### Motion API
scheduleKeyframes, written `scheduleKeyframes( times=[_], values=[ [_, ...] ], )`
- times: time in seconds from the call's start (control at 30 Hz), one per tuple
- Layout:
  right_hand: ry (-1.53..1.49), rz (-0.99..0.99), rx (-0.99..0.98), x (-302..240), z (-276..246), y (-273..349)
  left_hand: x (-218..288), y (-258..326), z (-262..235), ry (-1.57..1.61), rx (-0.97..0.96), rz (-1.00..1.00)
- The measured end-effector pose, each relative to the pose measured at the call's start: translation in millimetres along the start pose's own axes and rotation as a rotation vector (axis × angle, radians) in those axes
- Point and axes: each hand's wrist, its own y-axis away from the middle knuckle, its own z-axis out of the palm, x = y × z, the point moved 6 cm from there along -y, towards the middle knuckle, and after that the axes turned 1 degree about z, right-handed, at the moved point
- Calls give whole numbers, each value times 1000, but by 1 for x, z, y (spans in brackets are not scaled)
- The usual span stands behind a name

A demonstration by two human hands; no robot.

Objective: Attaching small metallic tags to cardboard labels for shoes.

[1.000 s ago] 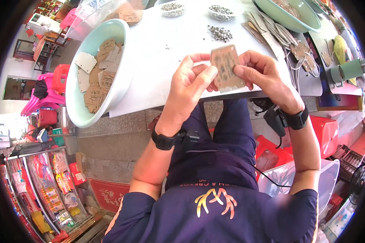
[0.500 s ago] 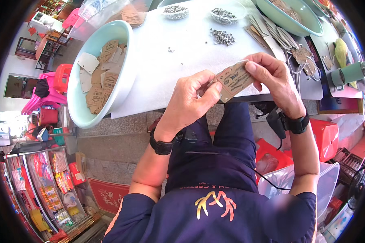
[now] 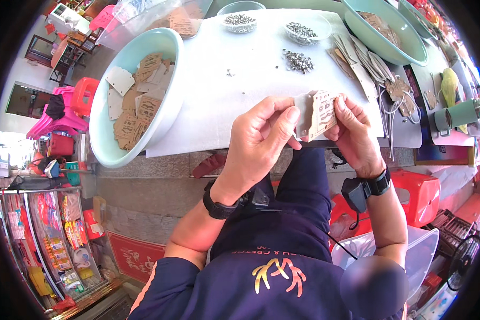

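A brown printed cardboard tag (image 3: 322,114) with a wavy edge is held between both hands above the table's near edge, its pale grey side partly turned out at the left. My left hand (image 3: 264,128) pinches its left side between thumb and fingers. With thumb and fingers closed, my right hand (image 3: 356,133) grips the right edge. Beyond the hands, a pile of small silver metal pieces (image 3: 298,62) lies on the white tabletop (image 3: 213,80). A few more pieces are scattered to its left.
A pale green basin (image 3: 170,120) of brown and white tags stands at the left. Two clear bowls (image 3: 241,23) (image 3: 308,34) of metal pieces are at the back. Stacked tags (image 3: 364,61) and white cords (image 3: 392,114) lie right, near another basin (image 3: 410,53) and a green flask (image 3: 464,110).
The tag has swung from slanted and nearly flat to more upright, showing its pale side. My left hand has shifted right, and my right hand has come lower and closer to it.
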Motion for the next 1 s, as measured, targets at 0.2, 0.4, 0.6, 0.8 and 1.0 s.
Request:
scheduleKeyframes(
  times=[0.2,0.4,0.6,0.8,1.0],
  values=[
    [214,-194,152,-13,0,8,13,3,5,3,32,69],
    [287,-286,221,-16,17,19,8,2,3,-44,56,-4],
    [257,-327,219,-17,29,25,5,2,-4,62,81,-60],
    [116,-223,232,-6,31,22,13,5,-4,-24,100,-2],
    [-42,-171,184,5,36,19,20,7,-5,-40,109,44]
  ],
)
